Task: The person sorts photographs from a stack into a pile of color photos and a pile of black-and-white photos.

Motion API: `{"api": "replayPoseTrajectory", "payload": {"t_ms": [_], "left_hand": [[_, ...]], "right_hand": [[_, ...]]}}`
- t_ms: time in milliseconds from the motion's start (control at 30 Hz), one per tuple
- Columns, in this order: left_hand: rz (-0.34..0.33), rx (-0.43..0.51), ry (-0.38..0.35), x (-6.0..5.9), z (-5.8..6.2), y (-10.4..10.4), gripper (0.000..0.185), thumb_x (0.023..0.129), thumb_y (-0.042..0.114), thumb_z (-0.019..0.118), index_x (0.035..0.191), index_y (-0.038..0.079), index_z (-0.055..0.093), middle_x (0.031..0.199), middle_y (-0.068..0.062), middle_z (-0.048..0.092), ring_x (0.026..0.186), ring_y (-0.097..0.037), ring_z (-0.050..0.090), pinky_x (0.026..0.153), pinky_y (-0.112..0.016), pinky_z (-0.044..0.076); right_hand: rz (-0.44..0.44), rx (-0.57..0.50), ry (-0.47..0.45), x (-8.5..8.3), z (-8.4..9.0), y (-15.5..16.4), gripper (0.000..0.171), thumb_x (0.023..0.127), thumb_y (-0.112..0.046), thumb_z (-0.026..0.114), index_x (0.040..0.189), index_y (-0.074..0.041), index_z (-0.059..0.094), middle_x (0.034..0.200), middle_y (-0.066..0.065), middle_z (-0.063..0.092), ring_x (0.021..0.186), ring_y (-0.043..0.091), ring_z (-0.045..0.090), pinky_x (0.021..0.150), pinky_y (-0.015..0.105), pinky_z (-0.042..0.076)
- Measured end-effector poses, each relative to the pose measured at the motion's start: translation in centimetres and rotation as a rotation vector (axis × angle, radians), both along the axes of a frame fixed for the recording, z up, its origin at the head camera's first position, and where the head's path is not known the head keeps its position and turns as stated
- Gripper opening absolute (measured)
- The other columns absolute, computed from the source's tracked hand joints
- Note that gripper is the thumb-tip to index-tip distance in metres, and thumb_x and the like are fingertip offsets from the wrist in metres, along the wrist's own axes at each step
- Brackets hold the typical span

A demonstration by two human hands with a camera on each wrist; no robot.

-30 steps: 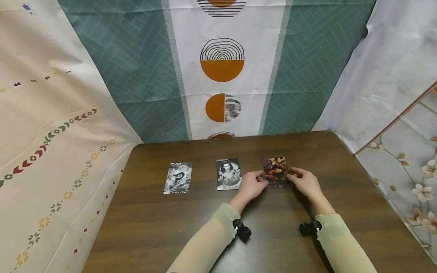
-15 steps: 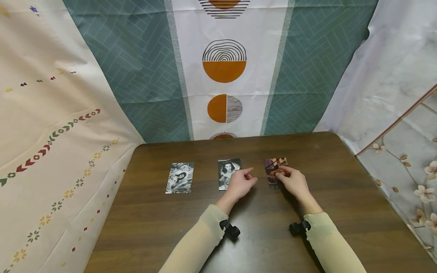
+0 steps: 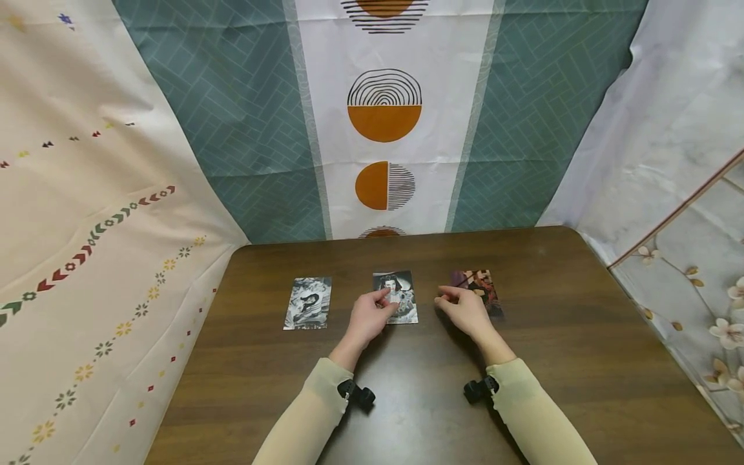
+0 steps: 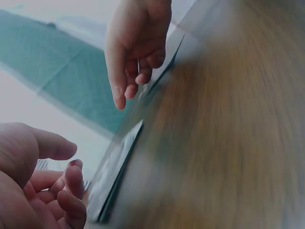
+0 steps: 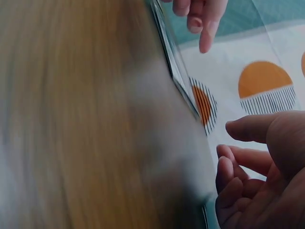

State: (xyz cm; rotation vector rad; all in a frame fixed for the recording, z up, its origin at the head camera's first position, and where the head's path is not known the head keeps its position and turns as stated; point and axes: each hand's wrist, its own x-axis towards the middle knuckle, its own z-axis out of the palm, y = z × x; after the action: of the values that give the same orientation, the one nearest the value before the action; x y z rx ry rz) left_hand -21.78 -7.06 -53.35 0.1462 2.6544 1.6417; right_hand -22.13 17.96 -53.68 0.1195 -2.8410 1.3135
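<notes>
Three picture cards lie in a row on the brown table (image 3: 407,394). The left card (image 3: 307,305) and middle card (image 3: 406,300) are black and white; the right card (image 3: 488,290) is coloured in dark reds and purple. My left hand (image 3: 369,318) hovers over the left side of the middle card, hiding part of it, with a gap between thumb and fingers. Across from it, my right hand (image 3: 467,314) covers the left part of the right card in the head view. It pinches nothing; in the right wrist view its thumb and fingers (image 5: 228,169) stand apart.
A teal and white cloth (image 3: 383,174) with orange circles hangs behind the table. Patterned cream fabric (image 3: 116,290) hangs on the left, and floral pale fabric (image 3: 668,194) on the right. A small black camera (image 3: 357,395) is strapped to each wrist.
Both hands have moved left. My left hand went from the right card's left edge to over the middle card, and my right hand left the right card's right edge. The cards stay put.
</notes>
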Motion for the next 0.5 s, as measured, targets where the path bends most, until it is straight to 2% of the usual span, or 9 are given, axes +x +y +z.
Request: {"api": "replayPoseTrajectory", "payload": {"t_ms": [167, 267, 500], "left_hand": [[0.08, 0.025, -0.028, 0.2, -0.4, -1.8, 0.051, 0.091, 0.015, 0.077, 0.138, -0.004, 0.07, 0.086, 0.003, 0.067, 0.079, -0.012, 0.055, 0.076, -0.031, 0.045], [0.113, 0.043, -0.043, 0.2, -0.7, -2.5, 0.051, 0.091, 0.014, 0.077, 0.138, -0.004, 0.069, 0.085, 0.002, 0.067, 0.076, -0.011, 0.056, 0.076, -0.03, 0.047], [0.106, 0.018, -0.062, 0.1, -1.2, -3.6, 0.052, 0.092, 0.014, 0.078, 0.138, -0.007, 0.067, 0.085, 0.001, 0.067, 0.08, -0.013, 0.057, 0.079, -0.032, 0.049]], "right_hand": [[0.035, -0.011, -0.022, -0.1, -0.2, -2.4, 0.042, 0.101, -0.023, 0.072, 0.137, -0.002, 0.072, 0.11, 0.008, 0.075, 0.104, 0.029, 0.068, 0.088, 0.046, 0.052], [0.053, -0.022, -0.029, 0.0, -0.2, -3.5, 0.042, 0.101, -0.022, 0.072, 0.138, -0.001, 0.071, 0.109, 0.007, 0.075, 0.101, 0.028, 0.069, 0.085, 0.045, 0.052], [0.006, -0.036, -0.046, 0.3, -0.4, -5.0, 0.042, 0.099, -0.022, 0.075, 0.137, -0.005, 0.073, 0.106, 0.005, 0.075, 0.094, 0.024, 0.067, 0.083, 0.043, 0.051]]}}
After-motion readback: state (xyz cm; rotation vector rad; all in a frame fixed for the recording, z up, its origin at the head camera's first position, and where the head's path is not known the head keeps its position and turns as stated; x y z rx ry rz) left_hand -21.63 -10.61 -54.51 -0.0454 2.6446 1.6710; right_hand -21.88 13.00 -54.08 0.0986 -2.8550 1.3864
